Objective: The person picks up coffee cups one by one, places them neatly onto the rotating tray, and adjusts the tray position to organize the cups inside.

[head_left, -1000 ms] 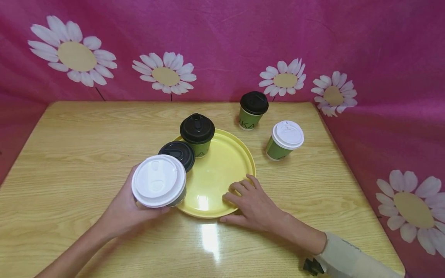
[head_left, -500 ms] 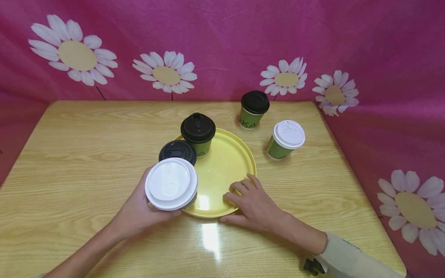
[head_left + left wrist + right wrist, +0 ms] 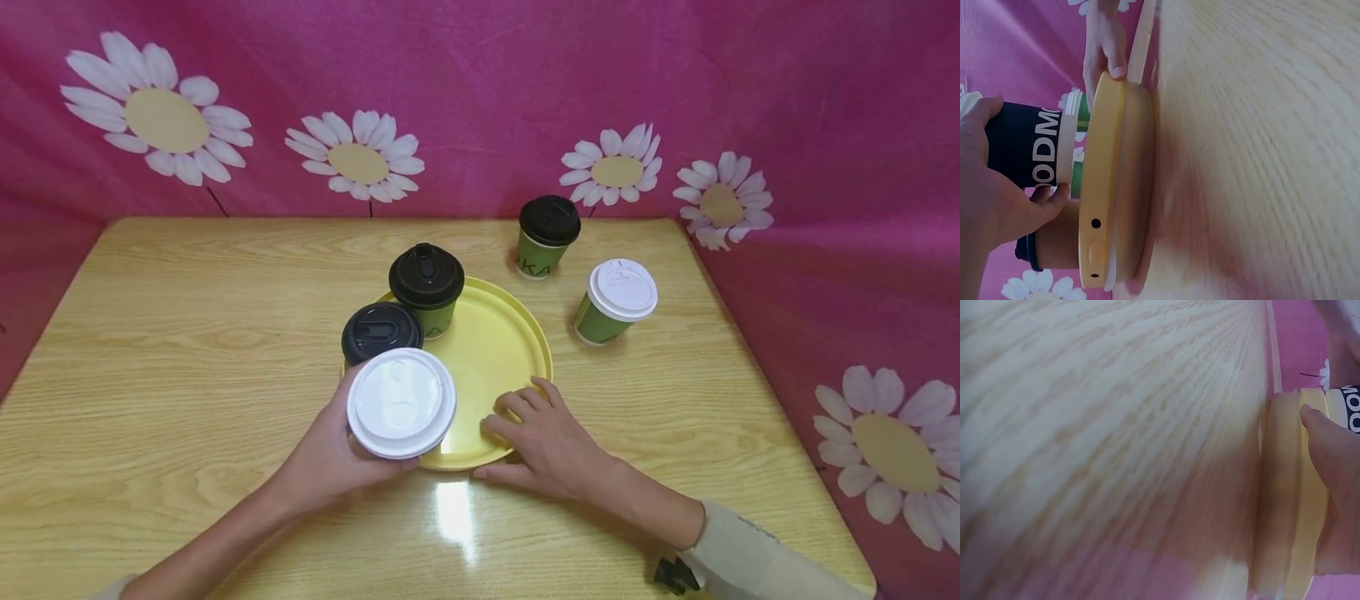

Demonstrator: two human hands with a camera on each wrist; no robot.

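Observation:
My left hand [image 3: 326, 458] grips a paper cup [image 3: 401, 404] with a white lid. In the left wrist view, that cup's dark body [image 3: 1013, 144] carries pale lettering, and its base is close to the top of a round yellow tray [image 3: 495, 358]; I cannot tell whether they touch. The tray looks thick from the side, with small dark holes. On its left part stand two black-lidded cups [image 3: 382, 329], the farther one [image 3: 427, 279] green. My right hand [image 3: 543, 442] holds the tray's right front rim, thumb outside and bent fingers over the top.
Behind the tray to the right stands a green cup with a black lid [image 3: 547, 237]. A green cup with a white lid [image 3: 617, 302] is nearer, right of the tray. Pink flowered cloth [image 3: 465, 83] surrounds the wooden table [image 3: 187, 350].
My left hand has carried the white-lidded cup to the right, farther over the tray's front part. The right hand and the other cups have stayed in place.

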